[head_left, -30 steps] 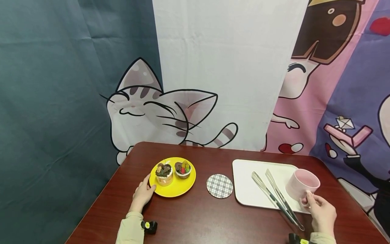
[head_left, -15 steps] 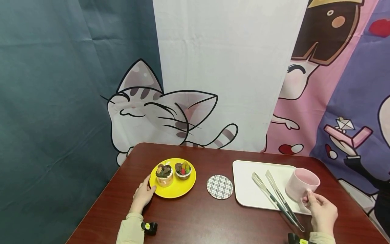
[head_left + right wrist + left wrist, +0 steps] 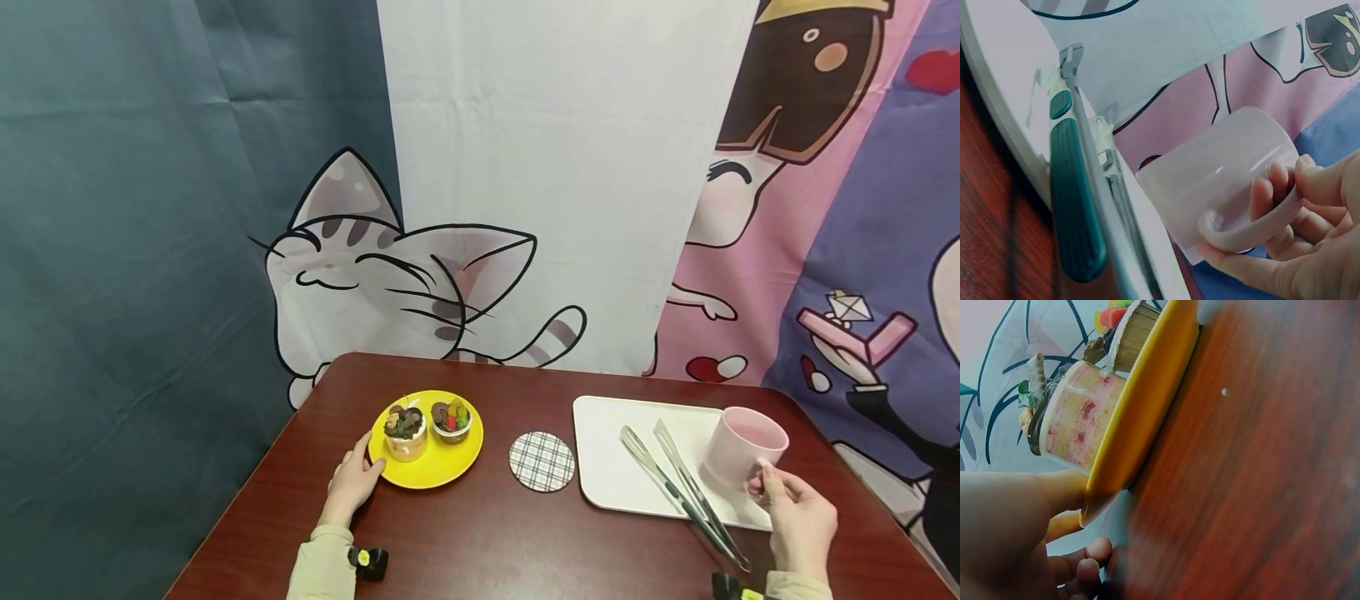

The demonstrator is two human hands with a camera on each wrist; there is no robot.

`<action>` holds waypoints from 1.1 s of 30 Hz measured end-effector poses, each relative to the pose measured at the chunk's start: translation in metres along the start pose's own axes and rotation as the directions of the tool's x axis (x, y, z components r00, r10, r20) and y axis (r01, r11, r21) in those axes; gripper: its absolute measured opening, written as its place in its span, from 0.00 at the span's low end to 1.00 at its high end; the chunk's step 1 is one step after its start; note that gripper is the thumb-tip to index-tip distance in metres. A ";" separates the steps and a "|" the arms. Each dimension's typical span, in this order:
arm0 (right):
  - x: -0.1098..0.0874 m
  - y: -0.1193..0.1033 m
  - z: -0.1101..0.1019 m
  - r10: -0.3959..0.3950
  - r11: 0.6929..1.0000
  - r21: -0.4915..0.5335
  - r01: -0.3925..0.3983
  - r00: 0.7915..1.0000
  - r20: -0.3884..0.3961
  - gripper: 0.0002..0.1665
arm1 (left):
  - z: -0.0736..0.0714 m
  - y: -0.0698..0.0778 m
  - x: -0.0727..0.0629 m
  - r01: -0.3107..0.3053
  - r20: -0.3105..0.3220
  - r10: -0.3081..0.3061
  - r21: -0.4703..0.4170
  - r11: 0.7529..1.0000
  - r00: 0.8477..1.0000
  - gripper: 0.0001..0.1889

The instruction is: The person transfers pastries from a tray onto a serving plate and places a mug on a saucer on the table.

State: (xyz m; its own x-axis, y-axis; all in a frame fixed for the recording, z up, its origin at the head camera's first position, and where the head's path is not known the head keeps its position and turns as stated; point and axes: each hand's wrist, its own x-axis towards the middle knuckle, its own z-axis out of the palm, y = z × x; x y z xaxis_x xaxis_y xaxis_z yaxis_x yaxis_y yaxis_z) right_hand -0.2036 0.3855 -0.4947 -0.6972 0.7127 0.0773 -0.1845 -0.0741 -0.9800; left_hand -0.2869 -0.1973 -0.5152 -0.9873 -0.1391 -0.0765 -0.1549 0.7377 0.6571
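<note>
At the table's left, my left hand [image 3: 351, 482] pinches the near-left rim of a yellow plate [image 3: 442, 472], thumb over the edge and fingers beneath. On the plate stand a layered dessert cup [image 3: 1082, 415] topped with chocolate pieces and a smaller cupcake [image 3: 452, 425] with fruit. My right hand [image 3: 804, 517] grips the handle of a pink mug [image 3: 733, 450], fingers curled through it in the right wrist view. The mug is upright, close over the right end of a white tray [image 3: 607, 458]. Left of it, tongs [image 3: 1075, 194] with dark green grips lie across the tray.
A round plaid coaster [image 3: 542, 461] lies on the brown table [image 3: 510, 542] between plate and tray. The tongs' handle end sticks out past the tray's near edge. A printed curtain [image 3: 570, 183] hangs behind the table.
The mug has risen slightly, and my right hand has shifted a little to the right with it. My left hand and the plate stay in place.
</note>
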 end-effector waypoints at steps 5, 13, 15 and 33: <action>0.018 0.029 -0.005 -0.123 0.990 0.080 0.117 0.990 0.068 0.09 | 0.001 0.000 0.000 0.005 0.001 -0.005 0.000 1.000 1.000 0.33; -0.019 -0.014 0.027 -0.063 0.980 0.192 0.047 0.995 0.079 0.17 | 0.000 0.000 0.000 0.003 0.001 -0.003 -0.004 1.000 1.000 0.33; -0.025 -0.022 0.033 -0.028 0.984 0.176 0.015 0.997 0.073 0.18 | 0.000 0.000 0.000 0.002 0.000 -0.002 -0.003 1.000 1.000 0.33; -0.036 -0.024 0.062 -0.037 0.995 0.098 0.024 0.991 0.129 0.16 | 0.001 -0.002 0.001 -0.008 -0.001 0.008 -0.010 1.000 1.000 0.33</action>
State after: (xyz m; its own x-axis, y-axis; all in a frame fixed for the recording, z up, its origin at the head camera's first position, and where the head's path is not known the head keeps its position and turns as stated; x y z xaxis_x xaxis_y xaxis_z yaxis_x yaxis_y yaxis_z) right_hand -0.2168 0.3185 -0.4627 -0.7736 0.6188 0.1365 -0.2686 -0.1250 -0.9551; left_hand -0.2873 -0.1979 -0.5172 -0.9884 -0.1341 -0.0709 -0.1471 0.7321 0.6651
